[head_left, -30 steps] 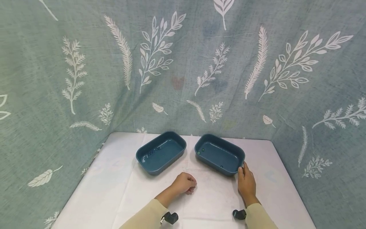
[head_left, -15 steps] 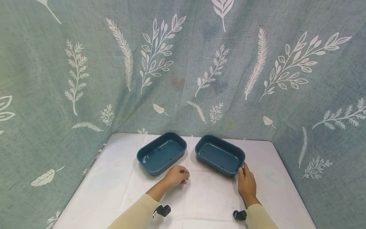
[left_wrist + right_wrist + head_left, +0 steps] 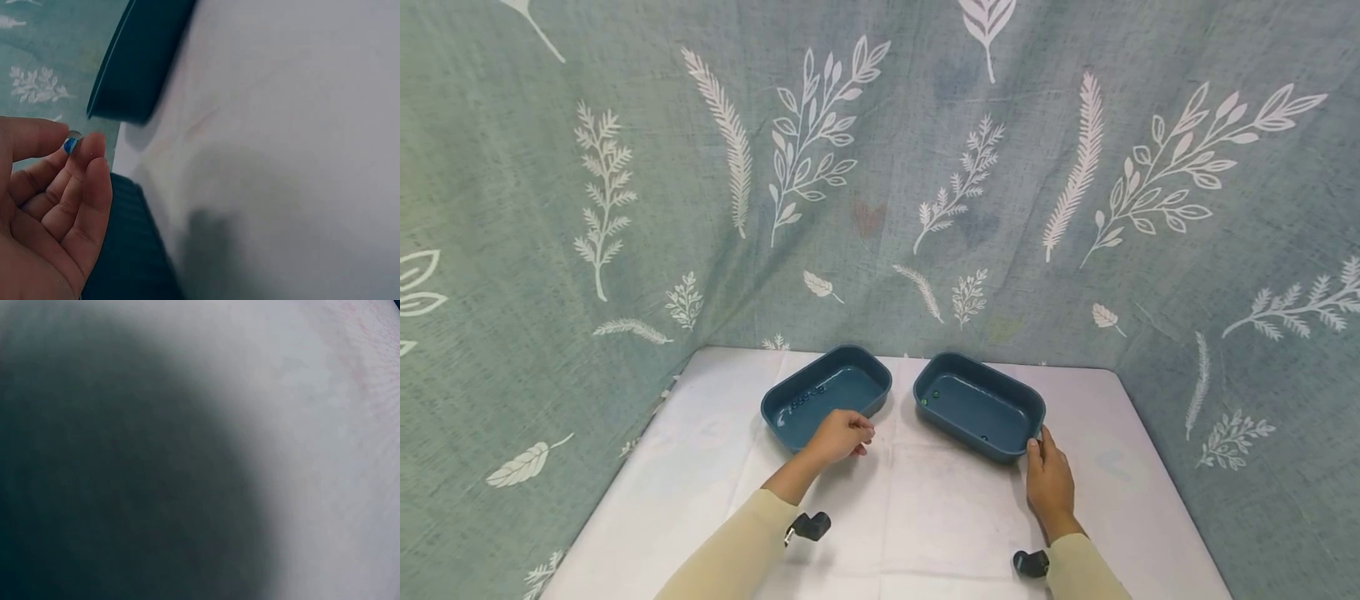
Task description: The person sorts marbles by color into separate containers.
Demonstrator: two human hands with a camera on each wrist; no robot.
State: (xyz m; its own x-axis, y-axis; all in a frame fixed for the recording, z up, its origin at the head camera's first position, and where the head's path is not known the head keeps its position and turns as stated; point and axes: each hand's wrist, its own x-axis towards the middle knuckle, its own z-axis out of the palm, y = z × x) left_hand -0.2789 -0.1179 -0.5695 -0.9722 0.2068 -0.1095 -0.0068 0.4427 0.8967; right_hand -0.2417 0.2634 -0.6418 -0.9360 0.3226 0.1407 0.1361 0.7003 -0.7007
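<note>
My left hand is over the near right side of the left blue tub, hiding part of its rim. Between thumb and fingertips it pinches a small clear marble with blue in it, seen in the left wrist view. Several dark marbles lie along the left side inside that tub. My right hand holds the near right corner of the right blue tub, thumb and fingers on either side of the corner. Two green marbles and a dark one are inside it.
Both tubs stand angled on a white-covered table, with a gap between them. A green leaf-patterned cloth hangs behind and at both sides. The right wrist view shows only blurred shadow and pale cloth.
My left hand has moved left and away from me, from the table in front of the tubs to over the left tub's near side. My right hand has stayed at its corner.
</note>
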